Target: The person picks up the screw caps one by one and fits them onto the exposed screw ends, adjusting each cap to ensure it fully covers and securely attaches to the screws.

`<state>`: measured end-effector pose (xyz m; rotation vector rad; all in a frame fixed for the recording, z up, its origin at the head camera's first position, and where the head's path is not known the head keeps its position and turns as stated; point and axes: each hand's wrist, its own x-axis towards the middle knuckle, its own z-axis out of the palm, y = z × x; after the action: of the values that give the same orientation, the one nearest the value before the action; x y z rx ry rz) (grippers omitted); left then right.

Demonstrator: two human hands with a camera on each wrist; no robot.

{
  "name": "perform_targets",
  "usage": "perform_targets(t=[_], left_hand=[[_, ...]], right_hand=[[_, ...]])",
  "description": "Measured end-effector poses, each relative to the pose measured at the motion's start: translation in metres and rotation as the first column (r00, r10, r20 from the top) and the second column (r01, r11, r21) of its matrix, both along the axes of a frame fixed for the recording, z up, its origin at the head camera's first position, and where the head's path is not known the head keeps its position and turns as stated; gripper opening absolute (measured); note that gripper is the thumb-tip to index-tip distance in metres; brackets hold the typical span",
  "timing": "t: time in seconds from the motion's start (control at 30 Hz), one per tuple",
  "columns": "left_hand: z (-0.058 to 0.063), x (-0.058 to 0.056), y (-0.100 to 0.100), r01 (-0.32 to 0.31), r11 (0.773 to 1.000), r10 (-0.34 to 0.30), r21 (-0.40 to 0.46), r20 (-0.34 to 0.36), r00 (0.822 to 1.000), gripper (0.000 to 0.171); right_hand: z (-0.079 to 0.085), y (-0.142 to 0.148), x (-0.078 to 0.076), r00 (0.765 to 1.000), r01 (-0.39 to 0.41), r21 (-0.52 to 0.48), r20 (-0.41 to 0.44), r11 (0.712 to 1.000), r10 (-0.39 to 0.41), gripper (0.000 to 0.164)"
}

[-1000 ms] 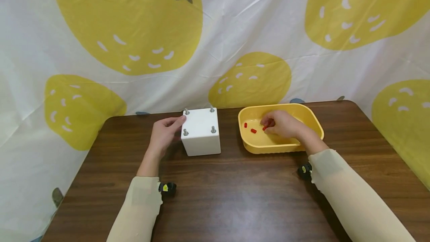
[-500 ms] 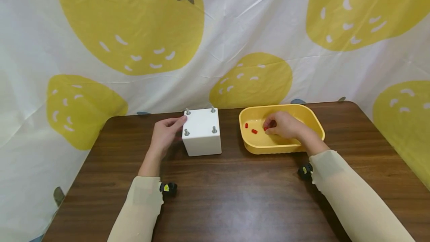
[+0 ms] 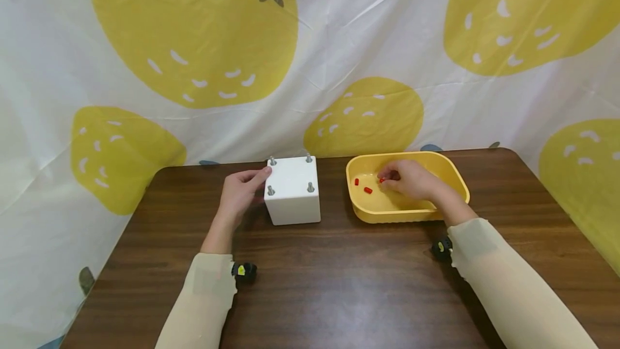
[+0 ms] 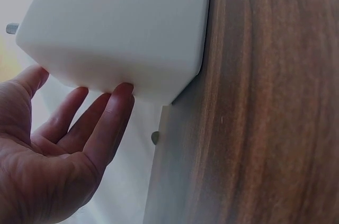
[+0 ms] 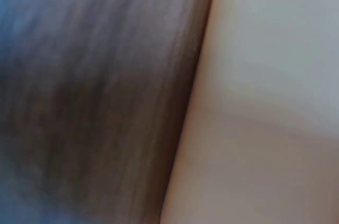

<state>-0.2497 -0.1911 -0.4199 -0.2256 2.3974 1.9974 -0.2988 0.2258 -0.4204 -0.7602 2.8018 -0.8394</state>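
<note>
A white box point(image 3: 293, 176) stands on the table, with a metal bolt point(image 3: 310, 187) sticking up at each top corner. My left hand point(image 3: 236, 194) touches its left side; the thumb lies at the top edge. In the left wrist view the fingertips point(image 4: 123, 89) rest on the box's side, fingers only slightly bent. Inside the yellow tray point(image 3: 457, 182), my right hand point(image 3: 410, 179) pinches a small red piece point(image 3: 381, 180), partly hidden by its fingers. Two other red pieces, one nearer the front point(image 3: 368, 190) and one further left point(image 3: 357, 182), lie on the tray floor.
A dark wooden table point(image 3: 339, 284) carries everything. Behind it hangs a white cloth point(image 3: 218, 133) with yellow fruit prints. The right wrist view is blurred: brown wood on the left, a pale surface on the right that I cannot identify.
The right hand's fingertips shift slightly around the red piece within the tray. The left hand stays at the box. The whole head view drifts a little to the right.
</note>
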Motion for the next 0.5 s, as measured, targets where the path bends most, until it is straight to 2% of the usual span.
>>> perform_targets(t=[0.5], left_hand=[[0.001, 0.001, 0.001, 0.002, 1.000, -0.002, -0.009, 0.000, 1.000, 0.057]], right_hand=[[0.018, -0.014, 0.008, 1.000, -0.021, -0.164, 0.011, 0.986, 0.023, 0.017]])
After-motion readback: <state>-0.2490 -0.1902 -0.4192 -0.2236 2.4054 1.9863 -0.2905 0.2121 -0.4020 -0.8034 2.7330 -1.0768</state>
